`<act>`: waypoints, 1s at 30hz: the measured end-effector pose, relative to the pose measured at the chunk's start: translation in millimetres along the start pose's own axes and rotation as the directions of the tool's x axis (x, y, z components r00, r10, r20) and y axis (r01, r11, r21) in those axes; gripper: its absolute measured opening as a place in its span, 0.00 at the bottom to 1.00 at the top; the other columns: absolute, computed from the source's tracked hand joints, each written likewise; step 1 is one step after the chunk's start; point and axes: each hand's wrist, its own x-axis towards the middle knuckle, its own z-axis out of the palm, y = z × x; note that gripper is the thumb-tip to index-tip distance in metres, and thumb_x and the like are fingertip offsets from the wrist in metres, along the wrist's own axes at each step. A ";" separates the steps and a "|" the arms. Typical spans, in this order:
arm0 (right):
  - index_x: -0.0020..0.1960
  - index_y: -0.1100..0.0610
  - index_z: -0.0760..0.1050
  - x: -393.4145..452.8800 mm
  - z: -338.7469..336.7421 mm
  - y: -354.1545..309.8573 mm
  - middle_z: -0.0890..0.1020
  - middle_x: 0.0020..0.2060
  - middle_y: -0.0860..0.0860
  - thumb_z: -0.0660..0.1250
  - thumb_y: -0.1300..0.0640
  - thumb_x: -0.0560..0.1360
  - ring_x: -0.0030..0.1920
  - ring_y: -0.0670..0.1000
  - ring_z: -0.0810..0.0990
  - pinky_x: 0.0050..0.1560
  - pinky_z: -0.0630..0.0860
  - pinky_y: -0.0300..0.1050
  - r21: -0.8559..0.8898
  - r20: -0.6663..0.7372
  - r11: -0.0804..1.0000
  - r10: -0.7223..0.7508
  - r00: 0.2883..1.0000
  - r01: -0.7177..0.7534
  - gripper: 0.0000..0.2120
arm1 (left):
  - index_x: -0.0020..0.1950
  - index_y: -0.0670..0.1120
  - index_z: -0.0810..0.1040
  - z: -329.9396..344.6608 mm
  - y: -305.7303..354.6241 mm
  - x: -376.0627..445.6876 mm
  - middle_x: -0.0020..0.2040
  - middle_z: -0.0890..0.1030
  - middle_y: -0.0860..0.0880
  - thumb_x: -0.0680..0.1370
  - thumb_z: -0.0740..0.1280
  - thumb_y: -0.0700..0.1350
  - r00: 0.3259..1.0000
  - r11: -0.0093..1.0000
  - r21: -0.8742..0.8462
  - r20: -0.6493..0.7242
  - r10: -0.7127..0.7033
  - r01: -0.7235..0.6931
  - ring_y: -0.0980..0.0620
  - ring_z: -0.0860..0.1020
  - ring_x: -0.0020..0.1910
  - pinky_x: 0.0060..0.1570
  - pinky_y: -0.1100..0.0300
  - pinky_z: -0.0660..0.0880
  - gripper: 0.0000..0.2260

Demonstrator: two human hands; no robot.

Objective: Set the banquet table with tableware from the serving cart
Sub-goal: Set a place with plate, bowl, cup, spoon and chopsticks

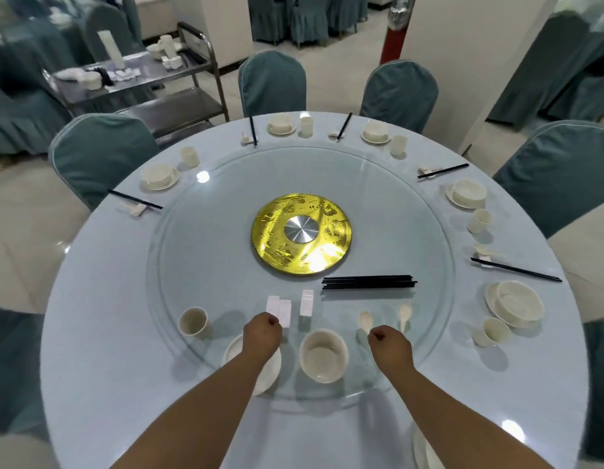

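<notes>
While five places around the far rim of the table (pixel 101 367) already carry bowl, cup, spoon rest and chopsticks, the near places at about six o'clock look unset, so the job seems to be at laying these. On the glass turntable (pixel 199 252) wait a cup (pixel 192 321), a plate (pixel 233 355), a bowl (pixel 323 354), two spoons (pixel 365 321), white rests (pixel 284 312) and a bundle of chopsticks (pixel 368 281). The left hand (pixel 262 331) hovers curled by the rests and the right hand (pixel 386 340) curled by the spoons, neither visibly holding anything; next, I judge, each must pick a piece and carry it to the rim.
</notes>
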 end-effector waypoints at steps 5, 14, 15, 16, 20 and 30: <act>0.33 0.51 0.68 15.9 15.8 -18.1 0.75 0.32 0.47 0.60 0.58 0.79 0.36 0.48 0.74 0.32 0.63 0.35 -0.060 0.034 0.996 -0.070 0.997 0.072 0.15 | 0.61 0.43 0.79 -12.8 -19.3 42.2 0.57 0.82 0.45 0.77 0.64 0.40 0.999 0.997 0.069 -0.015 0.041 -0.040 0.46 0.78 0.59 0.58 0.61 0.70 0.13; 0.47 0.52 0.79 25.7 30.8 -11.9 0.81 0.40 0.45 0.63 0.57 0.79 0.40 0.41 0.77 0.36 0.65 0.25 0.018 0.027 0.997 -0.070 0.997 0.070 0.06 | 0.78 0.57 0.54 4.6 -25.3 94.6 0.72 0.61 0.49 0.75 0.70 0.50 0.944 0.737 0.595 0.271 0.190 -0.320 0.43 0.67 0.66 0.57 0.49 0.75 0.36; 0.47 0.52 0.79 25.8 31.6 -10.4 0.81 0.40 0.45 0.63 0.57 0.79 0.39 0.40 0.77 0.36 0.66 0.24 0.021 0.026 0.998 -0.068 0.997 0.067 0.06 | 0.78 0.56 0.54 6.2 -24.0 97.4 0.71 0.62 0.49 0.75 0.70 0.51 0.944 0.719 0.615 0.265 0.197 -0.323 0.43 0.67 0.65 0.56 0.49 0.76 0.36; 0.46 0.52 0.79 26.8 32.5 -7.8 0.82 0.41 0.45 0.63 0.57 0.79 0.40 0.40 0.77 0.37 0.66 0.24 0.027 0.027 0.998 -0.063 0.998 0.062 0.06 | 0.77 0.55 0.56 9.0 -22.4 100.3 0.69 0.63 0.48 0.75 0.70 0.51 0.946 0.713 0.623 0.255 0.202 -0.321 0.43 0.67 0.65 0.55 0.49 0.76 0.35; 0.46 0.52 0.79 25.9 31.7 -1.8 0.82 0.40 0.45 0.63 0.57 0.80 0.39 0.39 0.77 0.37 0.66 0.25 0.032 0.022 0.999 -0.037 0.999 0.037 0.07 | 0.72 0.49 0.63 12.6 -21.2 102.4 0.64 0.65 0.46 0.72 0.71 0.50 0.964 0.775 0.575 0.196 0.179 -0.261 0.42 0.67 0.62 0.54 0.50 0.76 0.31; 0.49 0.54 0.81 -3.8 25.3 -36.1 0.84 0.43 0.48 0.64 0.56 0.79 0.44 0.50 0.83 0.45 0.74 0.38 0.253 0.064 0.966 -0.061 0.996 0.043 0.07 | 0.69 0.43 0.64 15.2 20.4 35.4 0.63 0.68 0.46 0.68 0.73 0.61 0.956 0.900 0.332 0.016 0.292 -0.281 0.44 0.67 0.62 0.62 0.54 0.68 0.37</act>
